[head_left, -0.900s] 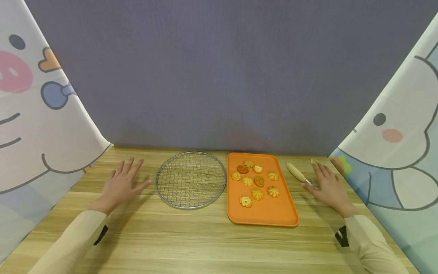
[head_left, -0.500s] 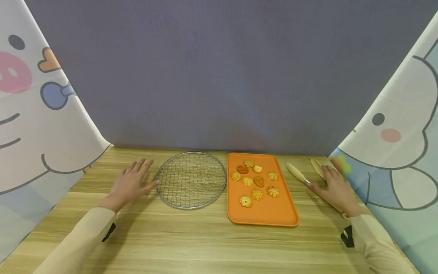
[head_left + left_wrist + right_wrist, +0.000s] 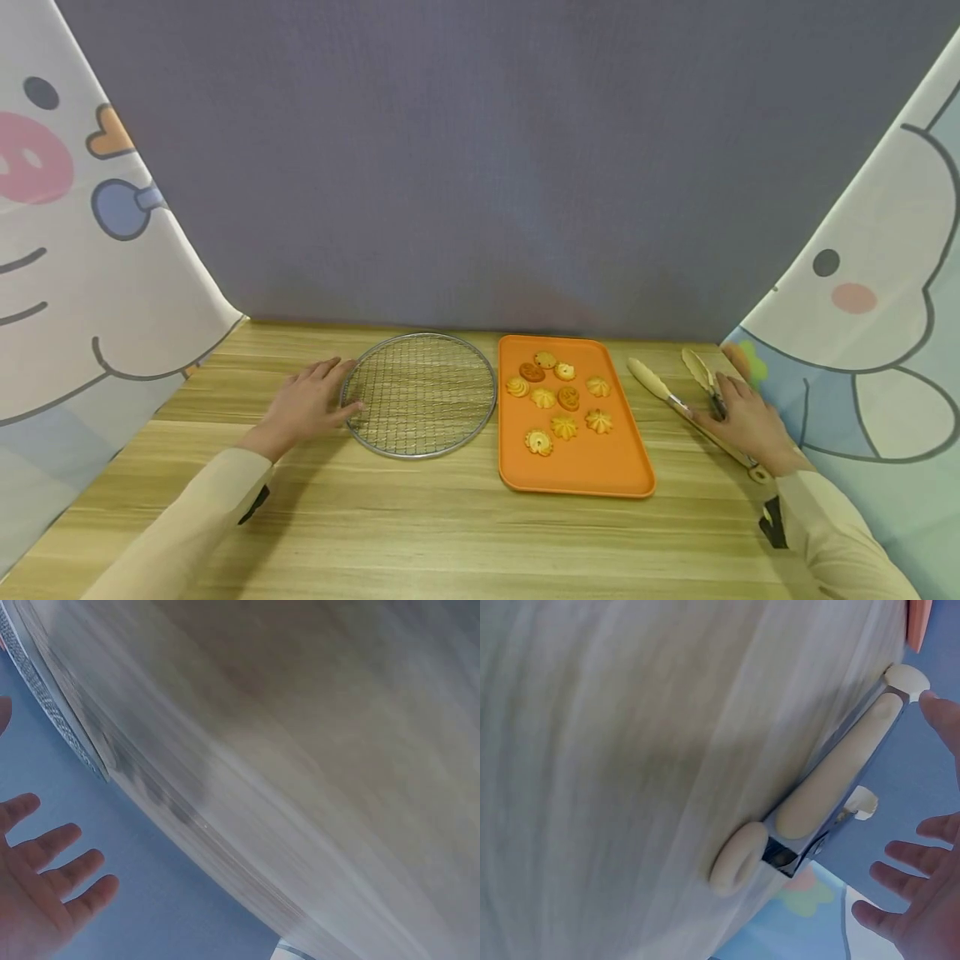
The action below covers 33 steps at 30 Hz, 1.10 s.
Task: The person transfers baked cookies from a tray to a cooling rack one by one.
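Note:
My left hand (image 3: 303, 404) hovers at the left rim of a round wire cooling rack (image 3: 420, 396). In the left wrist view the fingers of this hand (image 3: 34, 892) are spread, with a gap between them and the rack (image 3: 54, 701). On the right, my right hand (image 3: 750, 425) is over a pair of tongs with cream tips and handles (image 3: 648, 379), partly hiding them. The right wrist view shows this hand (image 3: 930, 881) with loosely spread fingers and the thumb close to the tongs (image 3: 840, 769); whether it touches them I cannot tell.
An orange tray (image 3: 577, 475) lies between the rack and the tongs. Several cookies (image 3: 564, 427) of different shapes are on its far part. A grey panel (image 3: 480, 167) stands behind the wooden table (image 3: 420, 533), and cartoon-printed cloths (image 3: 862, 358) flank it.
My left hand has moved right to the rack's rim. My right hand has shifted to the right and nearer, uncovering more of the tongs. Rack, tray and cookies stay in place.

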Motion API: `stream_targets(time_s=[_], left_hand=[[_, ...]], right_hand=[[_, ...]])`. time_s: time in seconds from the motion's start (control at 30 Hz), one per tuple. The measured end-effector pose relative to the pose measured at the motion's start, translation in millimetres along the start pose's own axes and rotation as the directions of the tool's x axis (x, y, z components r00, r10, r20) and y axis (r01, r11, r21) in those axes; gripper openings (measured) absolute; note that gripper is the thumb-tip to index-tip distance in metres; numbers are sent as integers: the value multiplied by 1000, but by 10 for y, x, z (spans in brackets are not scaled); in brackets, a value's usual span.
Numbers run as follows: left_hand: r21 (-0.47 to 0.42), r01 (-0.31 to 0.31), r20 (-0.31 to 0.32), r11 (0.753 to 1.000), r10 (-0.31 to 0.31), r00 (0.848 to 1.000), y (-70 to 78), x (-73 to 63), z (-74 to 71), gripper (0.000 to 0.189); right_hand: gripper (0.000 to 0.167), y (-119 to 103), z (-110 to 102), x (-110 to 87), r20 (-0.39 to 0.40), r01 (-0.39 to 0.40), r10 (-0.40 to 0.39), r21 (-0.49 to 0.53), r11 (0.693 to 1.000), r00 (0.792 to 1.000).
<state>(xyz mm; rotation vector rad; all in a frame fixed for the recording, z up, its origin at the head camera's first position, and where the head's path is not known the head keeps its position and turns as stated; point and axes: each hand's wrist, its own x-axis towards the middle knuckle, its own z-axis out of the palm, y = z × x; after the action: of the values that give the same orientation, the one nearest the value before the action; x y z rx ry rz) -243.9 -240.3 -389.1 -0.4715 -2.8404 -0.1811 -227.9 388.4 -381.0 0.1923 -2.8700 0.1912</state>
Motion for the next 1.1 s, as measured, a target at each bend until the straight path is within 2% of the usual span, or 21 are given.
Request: stream_targets(time_s=[0.2, 0.47, 0.63, 1.1], left_hand=[[5, -23, -3, 1000, 23, 1000, 50, 7, 21, 73], [6, -23, 35, 1000, 22, 999, 55, 10, 48, 71], [-1, -22, 53, 1000, 22, 998, 54, 5, 71, 69], [1, -15, 59, 1000, 15, 998, 83, -7, 115, 64]], right_hand=[[87, 61, 42, -9, 34, 0, 0, 11, 1000, 999], [90, 94, 90, -26, 64, 13, -13, 8, 1000, 998], [94, 82, 126, -45, 114, -24, 22, 12, 1000, 993], [89, 133, 211, -27, 98, 0, -3, 35, 999, 995]])
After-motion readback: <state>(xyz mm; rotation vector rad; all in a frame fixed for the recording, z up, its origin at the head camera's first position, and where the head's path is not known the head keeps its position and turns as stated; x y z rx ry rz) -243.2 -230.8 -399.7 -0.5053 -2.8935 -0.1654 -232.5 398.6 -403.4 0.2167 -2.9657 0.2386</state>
